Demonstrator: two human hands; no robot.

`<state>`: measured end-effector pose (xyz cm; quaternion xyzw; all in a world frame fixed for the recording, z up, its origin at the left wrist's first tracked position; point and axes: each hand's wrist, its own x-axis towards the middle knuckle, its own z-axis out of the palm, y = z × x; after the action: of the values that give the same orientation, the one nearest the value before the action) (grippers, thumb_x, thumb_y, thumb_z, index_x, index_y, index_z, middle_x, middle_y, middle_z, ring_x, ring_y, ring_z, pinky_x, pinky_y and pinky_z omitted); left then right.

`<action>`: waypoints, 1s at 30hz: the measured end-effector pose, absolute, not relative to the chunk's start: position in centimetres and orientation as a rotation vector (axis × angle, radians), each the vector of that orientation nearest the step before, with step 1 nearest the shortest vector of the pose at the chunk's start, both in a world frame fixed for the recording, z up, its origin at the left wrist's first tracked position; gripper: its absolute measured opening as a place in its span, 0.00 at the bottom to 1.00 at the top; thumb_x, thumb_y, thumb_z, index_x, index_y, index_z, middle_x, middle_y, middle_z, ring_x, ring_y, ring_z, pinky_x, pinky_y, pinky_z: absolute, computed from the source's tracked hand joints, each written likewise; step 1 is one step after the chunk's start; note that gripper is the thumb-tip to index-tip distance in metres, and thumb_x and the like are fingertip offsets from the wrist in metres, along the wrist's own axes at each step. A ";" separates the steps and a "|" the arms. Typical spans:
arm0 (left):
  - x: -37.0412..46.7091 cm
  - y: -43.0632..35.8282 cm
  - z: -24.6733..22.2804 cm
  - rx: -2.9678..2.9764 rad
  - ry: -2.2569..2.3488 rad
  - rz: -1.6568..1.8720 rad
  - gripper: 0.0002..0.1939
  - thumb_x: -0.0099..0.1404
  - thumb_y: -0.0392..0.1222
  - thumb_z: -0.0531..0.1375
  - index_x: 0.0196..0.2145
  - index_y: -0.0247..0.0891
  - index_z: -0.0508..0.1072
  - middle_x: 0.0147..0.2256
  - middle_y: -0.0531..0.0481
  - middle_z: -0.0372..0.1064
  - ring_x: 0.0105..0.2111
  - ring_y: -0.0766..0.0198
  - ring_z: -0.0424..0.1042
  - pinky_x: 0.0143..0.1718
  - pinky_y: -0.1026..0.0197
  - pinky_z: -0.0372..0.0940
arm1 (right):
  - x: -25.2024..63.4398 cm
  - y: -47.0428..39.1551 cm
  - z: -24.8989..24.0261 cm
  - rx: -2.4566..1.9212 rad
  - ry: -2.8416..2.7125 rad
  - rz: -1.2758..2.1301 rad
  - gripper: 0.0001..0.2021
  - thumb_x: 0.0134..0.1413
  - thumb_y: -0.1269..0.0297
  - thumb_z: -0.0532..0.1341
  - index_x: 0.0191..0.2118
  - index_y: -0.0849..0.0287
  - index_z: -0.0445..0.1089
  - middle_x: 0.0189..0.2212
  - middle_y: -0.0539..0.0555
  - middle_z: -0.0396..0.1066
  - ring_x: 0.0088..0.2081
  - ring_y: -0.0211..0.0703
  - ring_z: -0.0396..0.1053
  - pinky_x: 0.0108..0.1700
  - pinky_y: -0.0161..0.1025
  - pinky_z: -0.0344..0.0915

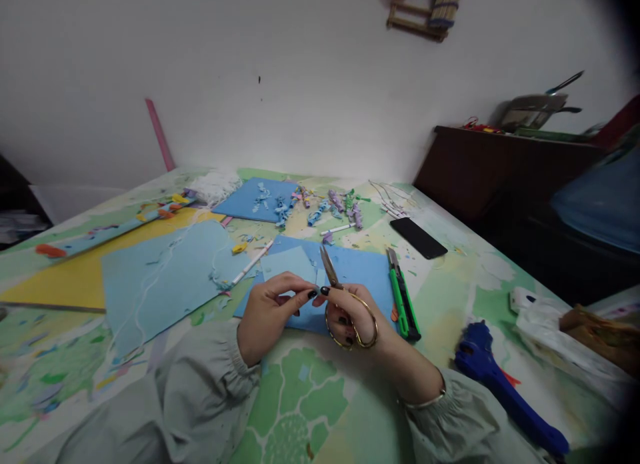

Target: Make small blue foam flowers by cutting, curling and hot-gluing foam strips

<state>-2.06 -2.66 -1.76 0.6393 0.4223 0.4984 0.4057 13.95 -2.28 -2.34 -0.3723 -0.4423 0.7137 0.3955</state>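
Observation:
My left hand [274, 311] is closed in a pinch, thumb and forefinger meeting over the blue sheet. What it holds is too small to make out clearly; a bluish speck shows at the fingertips. My right hand [361, 312] has the gold-handled scissors [331, 269] looped round its fingers, blades pointing up and away. Its thumb and finger also meet right beside the left fingertips. Below both hands lies a blue sheet [367, 271] with a smaller light-blue piece [287, 263] on top. A green utility knife [403, 294] rests at the sheet's right edge.
Knotted blue, purple and green paper bits [333, 207] lie at the back, near a black phone [418, 237]. Light-blue [165, 271] and yellow sheets [55, 284] spread leftward, with white string. A dark-blue tool [505, 384] and a plastic bag [545, 331] are at right.

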 end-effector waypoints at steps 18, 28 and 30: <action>-1.6 -3.1 -2.0 1.443 1.019 1.151 0.07 0.56 0.43 0.60 0.27 0.36 0.74 0.25 0.50 0.70 0.24 0.65 0.71 0.26 0.64 0.69 | 13.7 -3.3 -2.6 -1.150 -1.695 0.764 0.07 0.44 0.66 0.57 0.21 0.62 0.64 0.14 0.44 0.55 0.18 0.30 0.52 0.21 0.29 0.49; -1.4 -2.8 -1.7 1.237 1.021 1.122 0.07 0.51 0.41 0.63 0.25 0.34 0.71 0.22 0.51 0.70 0.24 0.64 0.72 0.25 0.63 0.69 | 13.8 -3.1 -2.6 -1.234 -1.792 0.583 0.06 0.44 0.66 0.56 0.21 0.60 0.61 0.15 0.44 0.53 0.19 0.31 0.51 0.22 0.29 0.48; -1.5 -2.7 -1.7 1.147 1.026 1.174 0.09 0.51 0.42 0.63 0.27 0.34 0.71 0.23 0.50 0.71 0.27 0.62 0.73 0.26 0.63 0.70 | 13.8 -3.1 -2.6 -1.284 -1.809 0.527 0.05 0.42 0.67 0.56 0.21 0.59 0.61 0.15 0.43 0.54 0.19 0.31 0.52 0.22 0.29 0.48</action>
<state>-1.46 -2.68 -1.68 0.4881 0.4366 0.4996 0.5670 13.83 -3.09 -2.57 -0.5117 -0.7210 0.2099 0.4175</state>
